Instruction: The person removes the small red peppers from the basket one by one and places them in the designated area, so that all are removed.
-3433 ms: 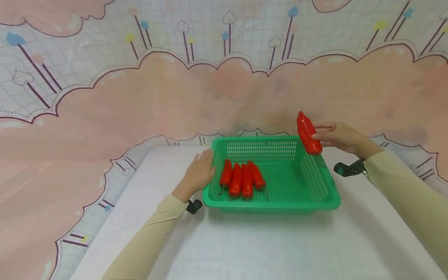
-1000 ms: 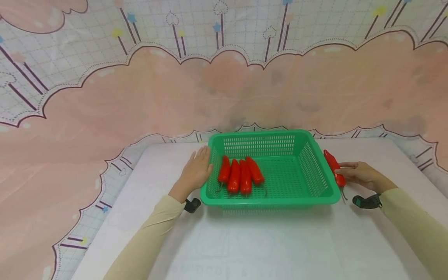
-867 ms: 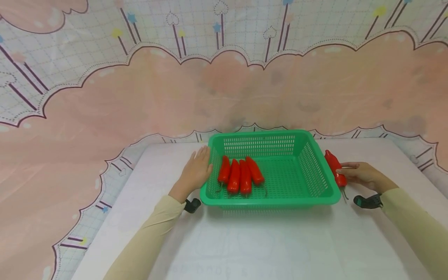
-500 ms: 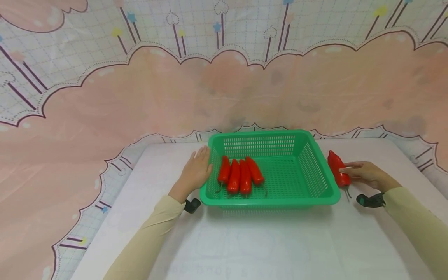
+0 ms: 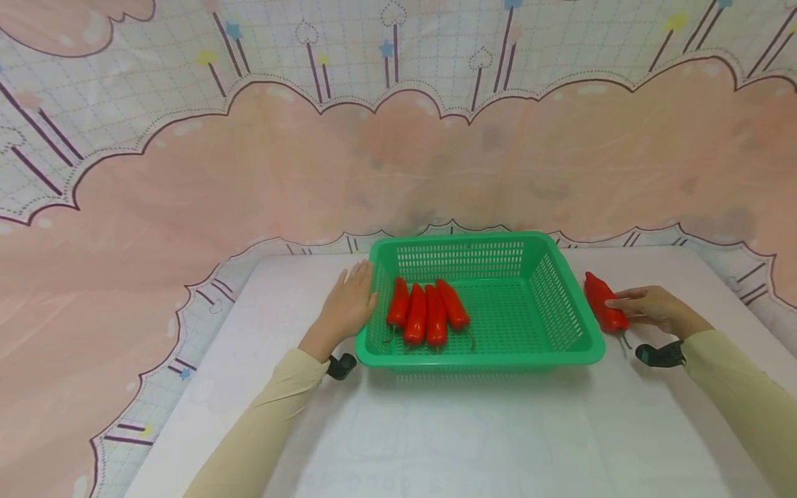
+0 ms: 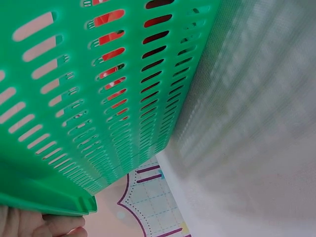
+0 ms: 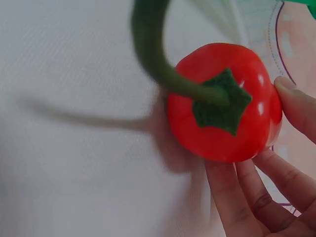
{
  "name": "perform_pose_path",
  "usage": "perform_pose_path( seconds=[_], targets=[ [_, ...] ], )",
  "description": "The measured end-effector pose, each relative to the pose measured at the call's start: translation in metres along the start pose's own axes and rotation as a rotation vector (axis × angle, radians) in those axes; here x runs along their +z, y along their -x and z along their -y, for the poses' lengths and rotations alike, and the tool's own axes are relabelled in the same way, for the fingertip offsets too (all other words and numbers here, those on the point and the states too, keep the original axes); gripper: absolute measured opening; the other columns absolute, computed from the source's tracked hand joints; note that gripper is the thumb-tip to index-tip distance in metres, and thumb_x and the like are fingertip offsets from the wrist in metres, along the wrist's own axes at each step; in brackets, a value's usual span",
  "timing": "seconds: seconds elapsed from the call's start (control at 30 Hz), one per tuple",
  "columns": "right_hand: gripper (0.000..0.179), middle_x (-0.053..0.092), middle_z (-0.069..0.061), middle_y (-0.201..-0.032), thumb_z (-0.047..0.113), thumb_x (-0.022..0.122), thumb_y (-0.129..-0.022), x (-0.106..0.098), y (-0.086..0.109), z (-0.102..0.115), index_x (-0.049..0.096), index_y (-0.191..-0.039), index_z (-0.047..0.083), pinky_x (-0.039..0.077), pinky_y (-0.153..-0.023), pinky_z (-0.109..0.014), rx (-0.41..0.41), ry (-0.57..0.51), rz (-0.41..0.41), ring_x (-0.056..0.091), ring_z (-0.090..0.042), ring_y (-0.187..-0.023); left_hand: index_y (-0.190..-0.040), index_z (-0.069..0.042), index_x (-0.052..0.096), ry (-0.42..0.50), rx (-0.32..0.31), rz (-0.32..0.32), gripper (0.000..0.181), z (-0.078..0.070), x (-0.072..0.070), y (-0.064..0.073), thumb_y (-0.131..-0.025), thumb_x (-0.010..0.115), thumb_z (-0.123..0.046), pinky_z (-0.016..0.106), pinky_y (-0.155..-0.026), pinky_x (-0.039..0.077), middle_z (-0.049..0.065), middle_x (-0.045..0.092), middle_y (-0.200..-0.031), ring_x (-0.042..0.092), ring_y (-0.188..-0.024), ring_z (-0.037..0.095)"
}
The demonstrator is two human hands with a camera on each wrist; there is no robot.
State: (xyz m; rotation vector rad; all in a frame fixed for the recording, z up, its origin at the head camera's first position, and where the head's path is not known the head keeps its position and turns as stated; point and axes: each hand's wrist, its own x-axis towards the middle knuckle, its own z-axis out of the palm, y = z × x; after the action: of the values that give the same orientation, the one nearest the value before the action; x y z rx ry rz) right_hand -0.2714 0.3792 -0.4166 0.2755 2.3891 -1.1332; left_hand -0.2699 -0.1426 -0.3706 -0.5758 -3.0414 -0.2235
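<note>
- The red pepper (image 5: 599, 301) is at the table's right side, toward the far edge, just beside the basket's right rim; whether it touches the table, I cannot tell.
- The right hand (image 5: 654, 309) holds it, thumb on one side and fingers on the other, its green stem toward the near edge.
- The green basket (image 5: 473, 358) sits near the table's far edge.
- Four peppers (image 5: 416, 315) lie side by side in its left half.
- The left hand (image 5: 347, 302) touches the basket's left rim, fingers straight.
- The white table (image 5: 473, 436) meets a patterned cloth (image 5: 436, 166) beyond its far edge.
</note>
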Motion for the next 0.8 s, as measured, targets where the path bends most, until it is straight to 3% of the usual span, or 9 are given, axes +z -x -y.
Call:
perform_pose_path(
  seconds=[0.8],
  targets=[
    [0.079, 0.015, -0.04, -0.143, 0.038, 0.048, -0.096, -0.017, -0.004, -0.006, 0.015, -0.141, -0.017, 0.039, -0.106, -0.053, 0.012, 0.021, -0.009, 0.028, -0.052, -0.124, -0.146, 0.008, 0.018, -0.006, 0.003, -0.005, 0.06, 0.001, 0.0, -0.002, -0.099, 0.036, -0.023, 0.048, -0.12, 0.012, 0.023, 0.021, -0.154, 0.02, -0.144, 0.035]
  ],
)
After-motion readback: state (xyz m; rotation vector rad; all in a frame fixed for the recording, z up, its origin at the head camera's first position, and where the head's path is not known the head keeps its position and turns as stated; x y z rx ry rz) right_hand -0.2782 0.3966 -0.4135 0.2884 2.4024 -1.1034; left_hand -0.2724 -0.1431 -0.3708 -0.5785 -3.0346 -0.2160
